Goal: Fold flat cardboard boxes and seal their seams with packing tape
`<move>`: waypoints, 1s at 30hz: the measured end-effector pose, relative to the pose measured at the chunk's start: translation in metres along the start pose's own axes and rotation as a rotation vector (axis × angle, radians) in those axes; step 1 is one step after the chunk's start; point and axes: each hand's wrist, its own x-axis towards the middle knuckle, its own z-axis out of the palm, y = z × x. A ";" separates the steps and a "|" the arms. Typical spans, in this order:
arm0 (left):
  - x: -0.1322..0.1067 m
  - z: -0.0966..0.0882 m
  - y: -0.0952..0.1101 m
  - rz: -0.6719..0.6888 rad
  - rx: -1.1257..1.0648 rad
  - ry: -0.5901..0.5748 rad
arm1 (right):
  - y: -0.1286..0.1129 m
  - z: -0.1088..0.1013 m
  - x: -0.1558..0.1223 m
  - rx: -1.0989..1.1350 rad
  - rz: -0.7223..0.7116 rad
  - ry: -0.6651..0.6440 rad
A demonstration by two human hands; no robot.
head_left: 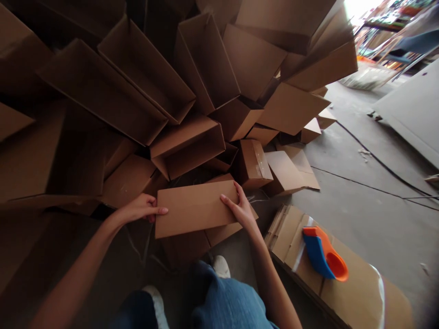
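A flat carton (195, 209) is clamped between the left hand (137, 209) and right hand (240, 208); many open boxes (202, 59) are left piled at upper frame.

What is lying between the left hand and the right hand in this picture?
A flat piece of cardboard lies there, and the left hand and right hand touch its two ends, as the head view shows.
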 end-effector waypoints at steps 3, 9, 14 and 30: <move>-0.001 0.000 0.002 -0.004 0.010 0.002 | 0.002 0.000 0.000 -0.035 -0.007 0.005; -0.001 0.000 0.002 0.003 0.031 0.002 | 0.001 0.001 0.000 -0.016 -0.008 0.010; 0.001 0.000 -0.002 0.019 0.030 0.005 | -0.004 0.000 -0.002 -0.031 0.012 0.014; 0.007 0.002 -0.013 0.073 -0.019 0.015 | -0.005 0.000 -0.001 0.053 0.035 0.016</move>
